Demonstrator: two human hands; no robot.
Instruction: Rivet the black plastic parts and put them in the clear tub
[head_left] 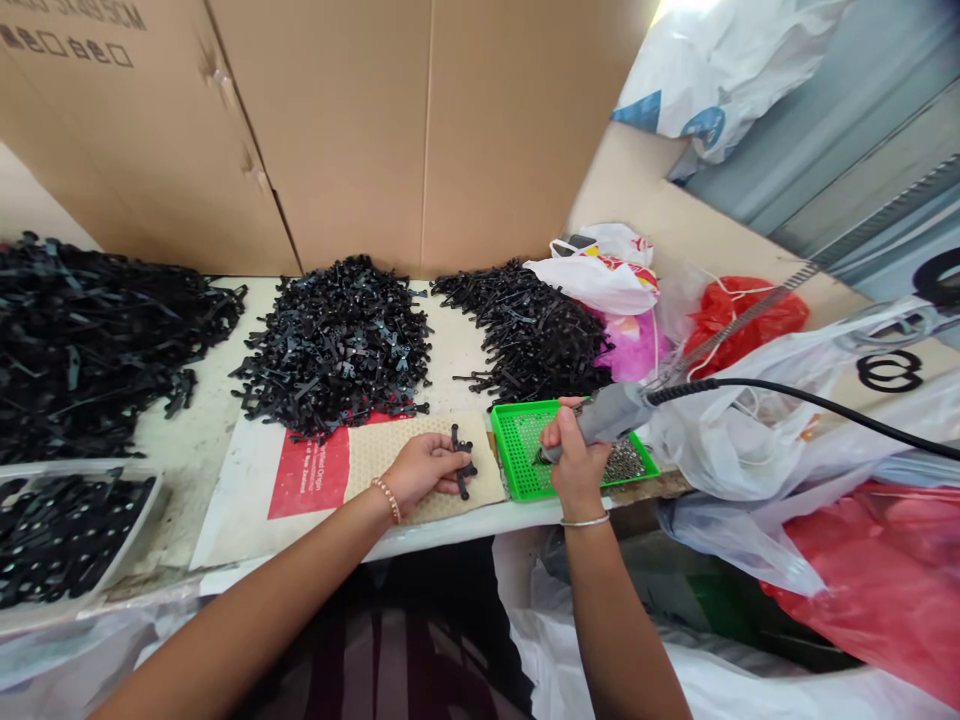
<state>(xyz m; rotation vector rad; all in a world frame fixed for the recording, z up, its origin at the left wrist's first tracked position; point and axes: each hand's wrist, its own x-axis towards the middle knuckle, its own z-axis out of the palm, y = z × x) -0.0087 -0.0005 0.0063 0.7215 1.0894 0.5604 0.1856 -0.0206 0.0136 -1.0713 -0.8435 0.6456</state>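
My left hand pinches a small black plastic part with rounded ends, just above a tan textured mat. In my right hand is a grey electric screwdriver, its fingers wrapped round the body. The tool slants down to the left, with its tip over a green perforated basket. Small metal screws lie in that basket, mostly on its right side. My right hand partly covers the basket.
Heaps of black parts lie along the table, with a white tub of more at left. A cardboard box stands behind. Plastic bags crowd the right side, where the screwdriver's black cord runs.
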